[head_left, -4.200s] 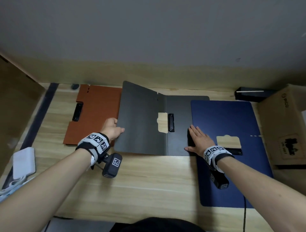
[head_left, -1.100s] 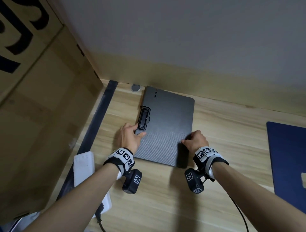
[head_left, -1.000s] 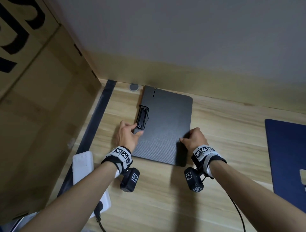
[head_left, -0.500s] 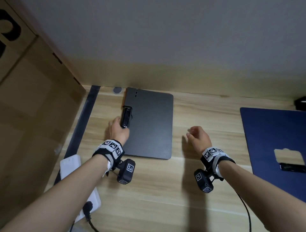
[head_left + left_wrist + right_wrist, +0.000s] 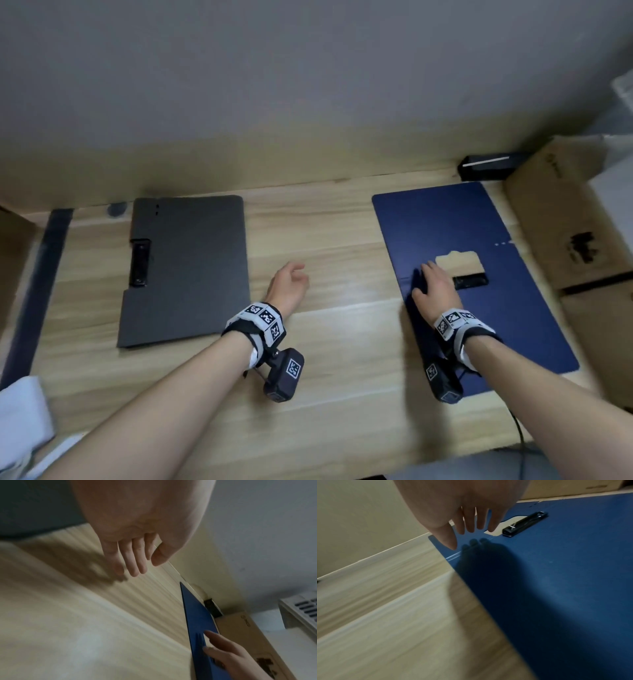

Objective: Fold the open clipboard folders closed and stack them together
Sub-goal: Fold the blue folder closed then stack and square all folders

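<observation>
Since half a second ago both of your hands have left the grey folder: your left hand has pulled away from its clip side and now hangs over bare table between the two folders, while your right hand has travelled across to the blue folder.

Your left hand holds nothing. In the left wrist view its fingers hang loosely, slightly bent and close together, the thumb just beside them, with their shadow on the wood below.

Your right hand is spread flat, fingers straight and a little apart. It sits over the blue folder's left edge, near the fold line and just left of the black clip and the tan cut-out. Whether the fingertips actually press on the cover or hover just above it, you cannot tell from these views.

The grey folder lies closed and flat at the table's far left, its clip on the left side. The blue folder lies open and flat at the right, beside a cardboard box.
</observation>
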Action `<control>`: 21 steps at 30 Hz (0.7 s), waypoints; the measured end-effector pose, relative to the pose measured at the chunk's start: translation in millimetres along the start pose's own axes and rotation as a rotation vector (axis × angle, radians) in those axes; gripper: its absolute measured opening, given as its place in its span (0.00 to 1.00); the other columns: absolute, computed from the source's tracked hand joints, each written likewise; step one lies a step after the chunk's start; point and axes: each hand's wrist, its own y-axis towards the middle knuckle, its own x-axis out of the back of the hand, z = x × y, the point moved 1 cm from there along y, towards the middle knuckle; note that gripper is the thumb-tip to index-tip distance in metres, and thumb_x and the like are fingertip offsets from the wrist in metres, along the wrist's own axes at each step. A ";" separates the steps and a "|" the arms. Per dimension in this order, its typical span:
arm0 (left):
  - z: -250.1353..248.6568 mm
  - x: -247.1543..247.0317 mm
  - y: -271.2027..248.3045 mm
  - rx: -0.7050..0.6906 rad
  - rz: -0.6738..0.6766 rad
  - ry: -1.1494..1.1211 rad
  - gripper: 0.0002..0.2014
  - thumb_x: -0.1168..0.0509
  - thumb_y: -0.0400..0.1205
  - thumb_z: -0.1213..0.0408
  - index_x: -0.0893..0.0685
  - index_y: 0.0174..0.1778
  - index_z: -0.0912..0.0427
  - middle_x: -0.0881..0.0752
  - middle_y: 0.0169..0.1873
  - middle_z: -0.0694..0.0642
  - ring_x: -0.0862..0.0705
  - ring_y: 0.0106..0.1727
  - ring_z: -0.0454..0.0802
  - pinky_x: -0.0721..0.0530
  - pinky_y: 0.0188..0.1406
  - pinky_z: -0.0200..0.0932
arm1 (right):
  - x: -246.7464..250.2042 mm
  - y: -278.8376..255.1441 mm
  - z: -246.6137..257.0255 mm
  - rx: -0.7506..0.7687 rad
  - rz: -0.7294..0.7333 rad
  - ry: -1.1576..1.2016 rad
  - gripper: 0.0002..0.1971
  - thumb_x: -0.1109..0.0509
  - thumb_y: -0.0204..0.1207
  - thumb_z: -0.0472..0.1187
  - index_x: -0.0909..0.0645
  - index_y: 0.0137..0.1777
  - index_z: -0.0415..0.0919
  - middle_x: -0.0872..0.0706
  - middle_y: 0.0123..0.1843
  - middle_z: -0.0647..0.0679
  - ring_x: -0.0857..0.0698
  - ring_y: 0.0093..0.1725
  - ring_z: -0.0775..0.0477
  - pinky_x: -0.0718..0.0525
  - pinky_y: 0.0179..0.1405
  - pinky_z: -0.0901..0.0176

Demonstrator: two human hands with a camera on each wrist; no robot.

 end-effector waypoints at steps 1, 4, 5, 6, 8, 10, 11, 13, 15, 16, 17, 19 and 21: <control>0.5 -12.5 -0.7 0.003 0.036 0.005 0.19 0.39 0.81 0.69 0.21 0.68 0.54 0.12 0.56 0.55 0.14 0.52 0.57 0.17 0.53 0.48 | -0.8 -3.2 -6.2 -0.004 0.047 -0.009 0.26 0.33 0.77 0.35 0.31 0.76 0.33 0.32 0.81 0.37 0.35 0.81 0.36 0.35 0.78 0.46; 5.5 -40.8 -1.6 0.003 0.105 0.039 0.17 0.39 0.79 0.67 0.20 0.64 0.52 0.11 0.53 0.55 0.13 0.57 0.58 0.15 0.63 0.56 | -6.3 -12.6 -14.8 0.009 0.185 -0.030 0.31 0.36 0.81 0.39 0.40 0.82 0.37 0.49 0.88 0.45 0.51 0.87 0.42 0.40 0.81 0.47; 7.5 -47.6 -1.7 0.002 0.117 0.053 0.17 0.39 0.79 0.68 0.20 0.63 0.52 0.10 0.52 0.55 0.13 0.57 0.57 0.16 0.64 0.57 | -7.5 -14.8 -14.9 0.027 0.200 -0.055 0.31 0.37 0.81 0.40 0.42 0.83 0.38 0.51 0.89 0.46 0.53 0.87 0.43 0.39 0.81 0.48; 9.6 -53.5 -1.7 0.004 0.123 0.064 0.16 0.39 0.79 0.68 0.19 0.62 0.52 0.10 0.52 0.55 0.13 0.57 0.55 0.17 0.65 0.56 | -7.2 -17.3 -12.6 0.040 0.206 -0.076 0.31 0.37 0.81 0.40 0.42 0.83 0.39 0.52 0.89 0.47 0.53 0.87 0.44 0.38 0.81 0.49; 12.0 -63.9 -4.8 0.008 0.126 0.071 0.14 0.39 0.80 0.69 0.18 0.59 0.52 0.10 0.54 0.55 0.13 0.59 0.54 0.18 0.67 0.54 | -5.0 -19.9 -6.2 0.048 0.212 -0.099 0.31 0.38 0.79 0.39 0.41 0.82 0.40 0.50 0.88 0.48 0.52 0.87 0.44 0.34 0.79 0.48; 15.6 -73.2 -12.1 0.008 0.127 0.070 0.14 0.40 0.80 0.71 0.17 0.57 0.53 0.11 0.56 0.58 0.14 0.61 0.56 0.18 0.67 0.51 | -3.2 -20.3 1.2 0.056 0.236 -0.118 0.31 0.40 0.77 0.38 0.39 0.81 0.42 0.48 0.88 0.49 0.49 0.85 0.43 0.27 0.73 0.47; 16.9 -77.7 -18.8 0.011 0.132 0.075 0.15 0.41 0.80 0.72 0.16 0.58 0.54 0.11 0.57 0.59 0.14 0.61 0.56 0.18 0.66 0.49 | -2.1 -20.8 5.8 0.067 0.255 -0.121 0.31 0.40 0.76 0.38 0.39 0.81 0.43 0.47 0.87 0.50 0.47 0.84 0.42 0.24 0.70 0.47; 21.6 -88.6 -35.9 -0.013 0.156 0.120 0.17 0.40 0.79 0.74 0.16 0.62 0.57 0.13 0.60 0.57 0.15 0.61 0.54 0.20 0.67 0.46 | -3.6 -21.2 12.8 0.102 0.285 -0.117 0.30 0.41 0.73 0.37 0.35 0.78 0.45 0.43 0.86 0.50 0.42 0.81 0.42 0.20 0.63 0.47; 23.8 -102.4 -54.1 -0.133 0.182 0.211 0.21 0.38 0.77 0.75 0.17 0.67 0.60 0.17 0.63 0.54 0.18 0.67 0.52 0.25 0.72 0.41 | -6.8 -23.1 18.8 0.126 0.309 -0.097 0.29 0.43 0.70 0.37 0.30 0.74 0.45 0.34 0.81 0.45 0.36 0.78 0.41 0.20 0.63 0.47; 24.6 -110.4 -60.5 -0.206 0.204 0.280 0.24 0.37 0.76 0.75 0.19 0.69 0.60 0.20 0.67 0.55 0.21 0.71 0.53 0.30 0.75 0.39 | -8.6 -23.5 20.8 0.141 0.316 -0.092 0.28 0.43 0.69 0.37 0.28 0.73 0.45 0.28 0.77 0.41 0.33 0.76 0.41 0.20 0.64 0.48; 24.6 -117.6 -65.2 -0.262 0.223 0.377 0.26 0.37 0.76 0.73 0.21 0.73 0.59 0.24 0.72 0.56 0.26 0.76 0.54 0.35 0.78 0.38 | -9.5 -22.8 22.6 0.174 0.329 -0.101 0.28 0.43 0.70 0.37 0.26 0.72 0.45 0.24 0.72 0.38 0.30 0.75 0.39 0.22 0.66 0.49; 26.3 -125.9 -70.5 -0.324 0.230 0.643 0.30 0.40 0.78 0.66 0.28 0.80 0.52 0.36 0.83 0.56 0.38 0.82 0.56 0.40 0.81 0.43 | -7.3 -17.6 26.9 0.299 0.362 -0.141 0.26 0.42 0.71 0.36 0.22 0.71 0.49 0.20 0.66 0.37 0.25 0.71 0.36 0.23 0.68 0.49; 28.7 -126.4 -74.7 -0.360 0.206 0.918 0.30 0.44 0.81 0.59 0.35 0.83 0.46 0.45 0.86 0.56 0.45 0.85 0.57 0.36 0.80 0.51 | 0.6 -8.0 31.3 0.398 0.378 -0.140 0.28 0.41 0.70 0.36 0.20 0.70 0.54 0.20 0.67 0.38 0.22 0.68 0.35 0.24 0.70 0.48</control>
